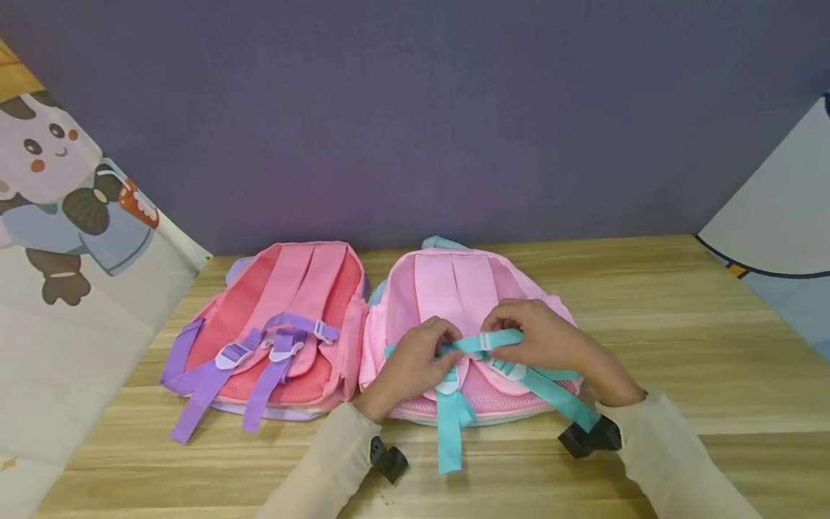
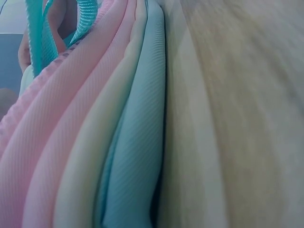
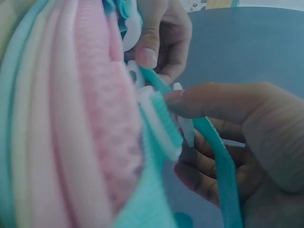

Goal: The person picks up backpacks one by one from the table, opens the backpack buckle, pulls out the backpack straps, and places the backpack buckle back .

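Note:
A light pink backpack lies with its strap side up on the wooden table. Across its lower part runs a teal chest strap with a white plastic slider buckle. My left hand pinches this strap left of the buckle. On the other side, my right hand grips the strap at the buckle, thumb and fingers on either side of it in the right wrist view. Teal shoulder straps hang from white adjusters toward the front. The left wrist view shows mostly the bag's layered edge.
A coral pink backpack with purple straps lies against the left side of the pink one. The wooden table extends to the right. A dark panel stands behind, and cartoon-printed walls flank both sides.

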